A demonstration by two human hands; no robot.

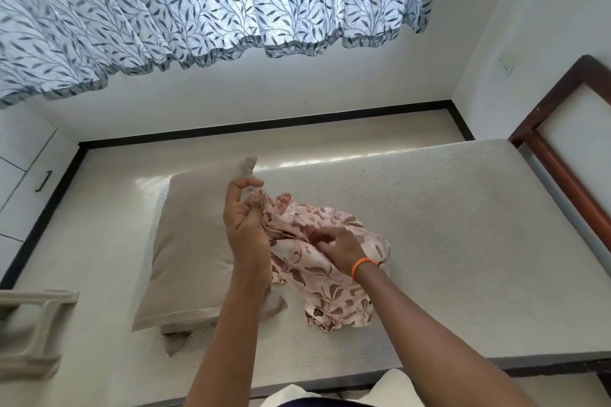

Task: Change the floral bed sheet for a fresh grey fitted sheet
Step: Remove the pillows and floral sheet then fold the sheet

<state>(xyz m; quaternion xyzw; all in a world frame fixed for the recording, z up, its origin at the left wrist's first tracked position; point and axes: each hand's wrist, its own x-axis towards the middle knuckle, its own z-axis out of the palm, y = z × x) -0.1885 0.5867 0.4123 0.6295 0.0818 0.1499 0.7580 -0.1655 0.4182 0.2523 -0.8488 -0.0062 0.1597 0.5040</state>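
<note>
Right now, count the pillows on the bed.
2. One beige pillow lies at the mattress's left end; a second pillow peeks out beneath it, mostly hidden. More could be hidden.

Crumpled pale pink cotton bed sheet (334, 261) printed with brown flowers and leaves. Plain beige rectangular pillow (188, 241). Off-white dotted-weave bare mattress (463, 225). White pleated fabric curtain (198, 10) patterned with grey-blue leafy vines. Braided orange thread wristband (363, 265). Dark reddish-brown wooden headboard frame (555, 155), cream panel inside. Black skirting strip (264, 124) under white walls.
</note>
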